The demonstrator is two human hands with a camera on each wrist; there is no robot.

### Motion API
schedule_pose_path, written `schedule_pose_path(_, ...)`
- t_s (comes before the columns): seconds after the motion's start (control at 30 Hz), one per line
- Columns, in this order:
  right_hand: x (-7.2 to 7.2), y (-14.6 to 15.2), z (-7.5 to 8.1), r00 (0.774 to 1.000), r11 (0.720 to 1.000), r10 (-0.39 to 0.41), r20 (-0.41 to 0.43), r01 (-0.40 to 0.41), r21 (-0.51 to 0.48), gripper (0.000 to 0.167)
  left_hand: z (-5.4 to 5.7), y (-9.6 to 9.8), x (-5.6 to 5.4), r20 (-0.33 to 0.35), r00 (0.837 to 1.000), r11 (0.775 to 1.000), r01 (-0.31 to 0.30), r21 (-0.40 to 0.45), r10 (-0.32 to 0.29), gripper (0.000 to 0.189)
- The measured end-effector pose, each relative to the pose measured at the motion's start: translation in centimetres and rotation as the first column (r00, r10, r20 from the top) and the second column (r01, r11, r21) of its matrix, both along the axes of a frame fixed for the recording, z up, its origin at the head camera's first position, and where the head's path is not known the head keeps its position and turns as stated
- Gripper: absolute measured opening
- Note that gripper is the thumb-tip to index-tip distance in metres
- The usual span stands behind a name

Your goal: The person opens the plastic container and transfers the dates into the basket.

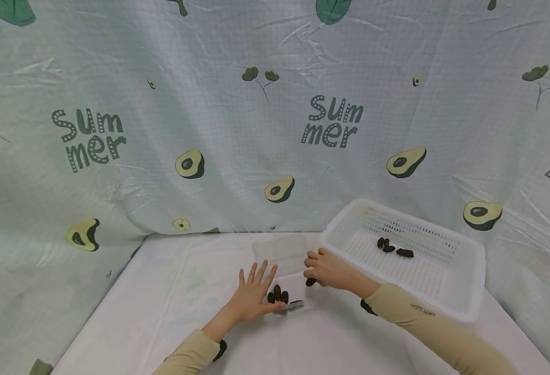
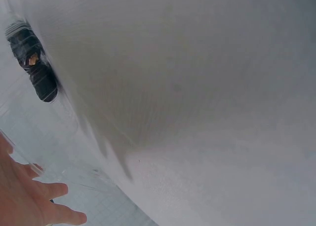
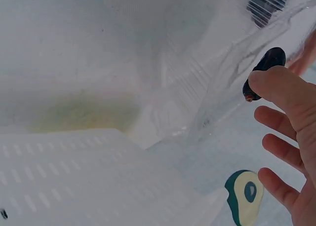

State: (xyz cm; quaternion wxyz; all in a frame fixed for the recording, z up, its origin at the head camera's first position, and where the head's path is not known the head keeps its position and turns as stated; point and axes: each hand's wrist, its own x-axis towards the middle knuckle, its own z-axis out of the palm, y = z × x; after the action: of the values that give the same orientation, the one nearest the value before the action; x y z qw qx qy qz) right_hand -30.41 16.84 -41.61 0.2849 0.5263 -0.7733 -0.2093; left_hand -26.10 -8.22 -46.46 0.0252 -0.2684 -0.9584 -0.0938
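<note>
My right hand (image 1: 328, 268) pinches a dark, oblong fruit (image 3: 270, 59) between thumb and forefinger, with the other fingers held loosely apart in the right wrist view. It is above the right side of a clear plastic box (image 1: 279, 249), whose lid lies tipped back. Inside the box sit several more dark fruits (image 1: 277, 292), seen through the ribbed wall in both wrist views. My left hand (image 1: 250, 301) lies with fingers spread over the box's left side, its thumb along the front edge near the fruits.
A white perforated basket (image 1: 478, 284) stands on the right of the table, angled, with several dark fruits (image 1: 387, 247) near its far side. The pale cloth (image 1: 162, 302) covers the table. Behind hangs an avocado-patterned sheet (image 1: 237, 130) close to the table's back edge.
</note>
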Motion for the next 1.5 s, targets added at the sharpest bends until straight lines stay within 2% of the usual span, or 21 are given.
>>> schedule_pose_path(0.4,1.4,3.1,3.4,0.999,0.998,-0.005,0.049,0.008,-0.062,0.017,0.2,-0.1,0.1,-0.001,1.0,1.0,0.013,0.016,-0.013,0.094)
schedule_pose_path(0.63,1.6,5.3,5.3,0.999,0.996,-0.041,-0.007,0.04,-0.077,0.02,0.2,-0.1,0.0,-0.01,1.0,1.0,0.017,0.01,-0.017,0.093)
schedule_pose_path(0.87,1.2,8.0,6.8,0.992,0.986,-0.116,-0.045,0.11,-0.123,0.028,0.2,-0.1,0.0,-0.011,1.0,1.0,0.014,0.009,-0.014,0.094)
schedule_pose_path(1.2,-0.7,12.1,6.8,0.988,0.96,-0.147,-0.037,0.134,-0.245,0.034,0.0,-0.1,0.1,-0.007,1.0,1.0,0.015,0.008,-0.015,0.094)
schedule_pose_path(1.37,-2.0,14.1,6.3,0.981,0.946,-0.195,-0.015,0.184,-0.266,0.037,0.0,-0.1,0.1,-0.001,1.0,1.0,0.017,0.012,-0.017,0.093)
schedule_pose_path(1.5,-3.2,15.1,5.7,0.97,0.934,-0.243,0.013,0.237,-0.267,0.033,0.0,-0.1,0.1,-0.002,1.0,1.0,0.017,0.023,-0.017,0.093)
